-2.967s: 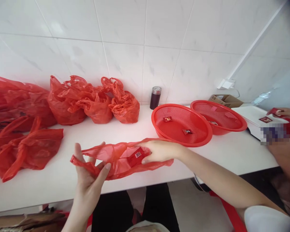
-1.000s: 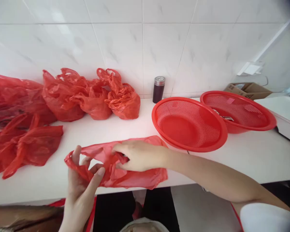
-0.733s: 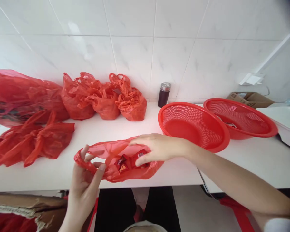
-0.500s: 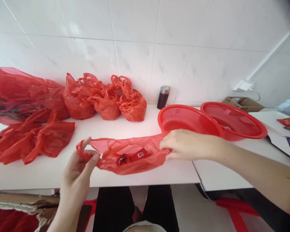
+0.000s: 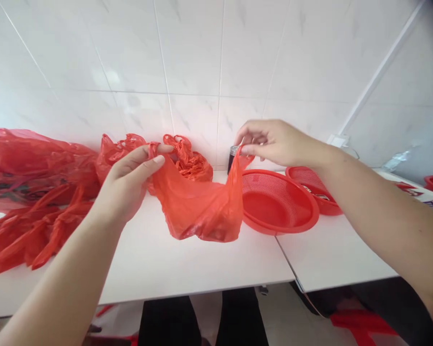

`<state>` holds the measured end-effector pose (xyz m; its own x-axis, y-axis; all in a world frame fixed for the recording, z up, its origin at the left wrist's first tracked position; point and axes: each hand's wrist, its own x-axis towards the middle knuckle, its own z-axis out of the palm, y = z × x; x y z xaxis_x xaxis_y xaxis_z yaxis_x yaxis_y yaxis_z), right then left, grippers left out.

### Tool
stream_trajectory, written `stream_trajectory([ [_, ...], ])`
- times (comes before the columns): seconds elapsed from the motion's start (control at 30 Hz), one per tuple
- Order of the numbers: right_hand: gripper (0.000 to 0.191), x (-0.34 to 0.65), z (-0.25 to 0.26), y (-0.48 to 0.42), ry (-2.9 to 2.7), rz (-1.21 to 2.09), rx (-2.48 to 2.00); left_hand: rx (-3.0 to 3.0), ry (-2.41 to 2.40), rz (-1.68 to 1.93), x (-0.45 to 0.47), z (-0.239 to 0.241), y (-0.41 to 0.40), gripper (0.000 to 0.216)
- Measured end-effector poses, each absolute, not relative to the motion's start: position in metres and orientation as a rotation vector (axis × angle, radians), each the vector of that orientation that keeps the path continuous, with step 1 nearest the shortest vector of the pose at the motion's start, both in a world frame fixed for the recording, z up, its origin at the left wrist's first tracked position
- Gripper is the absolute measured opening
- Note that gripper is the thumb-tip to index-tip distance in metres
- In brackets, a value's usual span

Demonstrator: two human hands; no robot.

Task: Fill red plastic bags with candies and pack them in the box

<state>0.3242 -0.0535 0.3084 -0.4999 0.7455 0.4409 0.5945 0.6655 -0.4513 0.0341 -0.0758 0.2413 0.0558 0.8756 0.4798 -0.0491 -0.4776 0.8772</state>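
A red plastic bag (image 5: 202, 206) hangs by its two handles above the white table, its bottom sagging with small contents that only show faintly through the film. My left hand (image 5: 132, 175) grips one handle, the loop passing around its fingers. At the other side my right hand (image 5: 270, 142) pinches the second handle between thumb and fingers. Behind the bag, against the wall, stand filled red bags (image 5: 198, 166), partly covered by my left hand. A dark tumbler with a silver lid (image 5: 233, 156) is half hidden behind the right handle.
Two red plastic baskets (image 5: 279, 202) stand on the right, one behind the other. On the left lie a large red bag (image 5: 39, 166) and several flat red bags (image 5: 32, 230). The white table (image 5: 202, 269) has a seam on the right. A red stool (image 5: 361, 322) is below.
Both hands have lifted the red bag off the table by its handles. Its opening and the red packets inside no longer show. The view has tilted up somewhat.
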Motion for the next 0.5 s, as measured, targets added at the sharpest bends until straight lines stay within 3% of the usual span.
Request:
stream_trajectory([
  [0.2, 0.024, 0.280, 0.307, -0.041, -2.339, 0.666, -0.954, 1.745, 0.872, 0.908, 0.047, 0.248, -0.061, 0.058],
  [0.33, 0.026, 0.240, 0.293, -0.042, -2.296, 0.885, -0.828, 1.783, 0.939, 0.508, 0.059, 0.246, -0.056, 0.036],
  [0.4, 0.026, 0.230, 0.282, -0.044, -2.229, 0.910, -0.749, 1.733, 0.919, 0.497, 0.060, 0.242, -0.056, 0.027],
  [0.5, 0.034, 0.229, 0.260, -0.040, -2.150, 0.731, -0.740, 1.608, 0.965, 0.570, 0.052, 0.235, -0.056, 0.031],
])
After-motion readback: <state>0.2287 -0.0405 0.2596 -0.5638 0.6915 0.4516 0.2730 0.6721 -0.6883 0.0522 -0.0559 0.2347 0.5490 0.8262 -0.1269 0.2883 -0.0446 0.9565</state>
